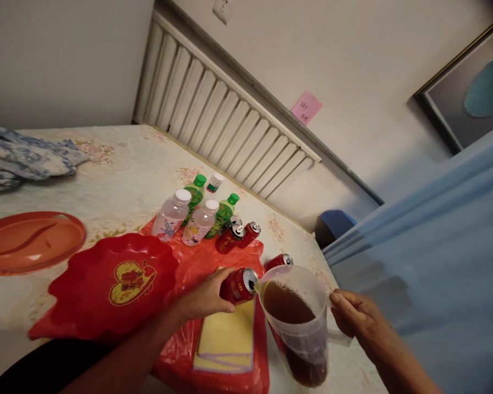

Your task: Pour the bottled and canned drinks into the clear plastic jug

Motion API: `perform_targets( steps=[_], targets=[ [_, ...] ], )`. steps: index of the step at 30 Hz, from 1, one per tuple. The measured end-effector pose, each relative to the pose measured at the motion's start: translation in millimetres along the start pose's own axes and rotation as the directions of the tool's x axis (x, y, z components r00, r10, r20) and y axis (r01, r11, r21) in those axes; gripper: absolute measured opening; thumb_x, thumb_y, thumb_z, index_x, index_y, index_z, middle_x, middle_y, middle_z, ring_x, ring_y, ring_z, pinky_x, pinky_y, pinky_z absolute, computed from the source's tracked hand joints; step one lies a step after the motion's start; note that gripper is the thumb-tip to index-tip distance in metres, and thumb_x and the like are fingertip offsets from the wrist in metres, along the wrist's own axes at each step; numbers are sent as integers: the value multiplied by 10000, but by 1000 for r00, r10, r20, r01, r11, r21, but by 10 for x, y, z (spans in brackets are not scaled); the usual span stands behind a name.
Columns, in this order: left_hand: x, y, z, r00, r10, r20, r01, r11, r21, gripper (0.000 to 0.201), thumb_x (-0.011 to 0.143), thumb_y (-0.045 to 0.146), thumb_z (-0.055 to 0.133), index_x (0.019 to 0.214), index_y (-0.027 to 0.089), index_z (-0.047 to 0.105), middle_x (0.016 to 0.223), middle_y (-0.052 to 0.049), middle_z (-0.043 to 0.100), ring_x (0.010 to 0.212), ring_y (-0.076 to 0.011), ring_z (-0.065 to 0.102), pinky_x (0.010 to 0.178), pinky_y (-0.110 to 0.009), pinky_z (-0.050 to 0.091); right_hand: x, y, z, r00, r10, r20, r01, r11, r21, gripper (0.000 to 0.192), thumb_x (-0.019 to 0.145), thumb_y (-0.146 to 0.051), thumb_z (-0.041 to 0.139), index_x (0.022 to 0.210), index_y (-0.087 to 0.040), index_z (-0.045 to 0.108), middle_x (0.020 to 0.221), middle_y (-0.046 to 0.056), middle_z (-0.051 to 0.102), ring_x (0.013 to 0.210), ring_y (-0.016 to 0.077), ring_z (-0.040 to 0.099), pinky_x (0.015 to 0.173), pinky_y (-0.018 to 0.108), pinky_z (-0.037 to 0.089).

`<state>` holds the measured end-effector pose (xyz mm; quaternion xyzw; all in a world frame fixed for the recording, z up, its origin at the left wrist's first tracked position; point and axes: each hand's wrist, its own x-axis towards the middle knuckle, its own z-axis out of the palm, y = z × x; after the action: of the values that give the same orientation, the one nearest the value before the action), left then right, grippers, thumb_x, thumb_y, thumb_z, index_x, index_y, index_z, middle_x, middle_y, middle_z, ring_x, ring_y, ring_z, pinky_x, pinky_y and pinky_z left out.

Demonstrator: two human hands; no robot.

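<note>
Left hand (209,297) curled snug round a red can (235,287) — tipped at the clear jug's (296,339) lip, probably to dodge spills — right hand (355,316) clenched at the handle side, likely steadying it.

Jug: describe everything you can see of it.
The jug is tall, round and translucent, apparently plastic, with a wide open top that narrows towards the base. Brown liquid fills much of it, with small bubbles near the edge. It leans in the picture, its spout at the mouth of the can; whether they touch is unclear. The right hand grips its handle, mostly hidden. It is right of the yellow cloth; whether its base rests on anything cannot be told.
</note>
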<state>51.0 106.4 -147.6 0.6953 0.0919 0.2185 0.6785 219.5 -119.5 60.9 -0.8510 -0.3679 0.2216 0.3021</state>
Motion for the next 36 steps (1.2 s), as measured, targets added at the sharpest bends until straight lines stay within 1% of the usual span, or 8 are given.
perform_targets(
  steps=[6, 12, 20, 25, 30, 36],
  targets=[
    [5, -6, -2, 1000, 0, -1, 0, 1000, 18, 792, 556, 132, 744, 1293, 295, 505, 1304, -36, 607, 1214, -312, 548, 1015, -425, 454, 1, -51, 5, 1000, -12, -2, 12, 999, -42, 630, 738, -808, 494, 543, -233, 324, 502, -76, 252, 494, 86, 185, 473, 259, 158],
    [14, -41, -8, 1000, 2, 6, -2, 1000, 20, 809, 550, 147, 754, 1302, 307, 501, 1311, -30, 604, 1216, -326, 547, 1019, -425, 450, 11, -33, -5, 1000, -10, -1, 10, 999, -40, 621, 744, -798, 494, 549, -234, 325, 512, -74, 241, 495, 86, 176, 468, 259, 159],
    [6, -23, -11, 1000, -4, 8, 3, 999, 45, 830, 549, 148, 767, 1320, 281, 492, 1319, -38, 593, 1223, -318, 538, 1028, -410, 437, 33, 7, -26, 1000, -20, 1, 20, 999, -44, 620, 745, -794, 503, 551, -228, 342, 502, -73, 253, 487, 81, 188, 462, 256, 158],
    [2, -8, -10, 1000, -24, 8, 23, 998, 61, 803, 555, 150, 763, 1305, 262, 498, 1293, -50, 611, 1212, -326, 548, 1023, -418, 440, 29, 12, -33, 1000, -20, 9, 21, 998, -62, 626, 748, -803, 491, 551, -228, 339, 503, -72, 254, 489, 82, 185, 463, 259, 159],
    [11, -43, -6, 1000, -11, 0, 11, 998, 67, 790, 556, 172, 770, 1289, 288, 499, 1280, -40, 615, 1194, -327, 560, 1016, -433, 445, 28, 17, -39, 1000, -23, 11, 24, 998, -66, 621, 758, -793, 493, 554, -227, 336, 504, -69, 262, 490, 85, 196, 466, 259, 165],
    [24, -98, -1, 1000, 6, -8, -6, 998, 63, 800, 549, 197, 787, 1291, 301, 507, 1276, -40, 616, 1195, -336, 554, 1016, -441, 445, 21, -22, -35, 1000, -15, 13, 16, 997, -75, 633, 732, -820, 484, 552, -231, 335, 503, -71, 251, 489, 86, 185, 464, 259, 165]
  ],
)
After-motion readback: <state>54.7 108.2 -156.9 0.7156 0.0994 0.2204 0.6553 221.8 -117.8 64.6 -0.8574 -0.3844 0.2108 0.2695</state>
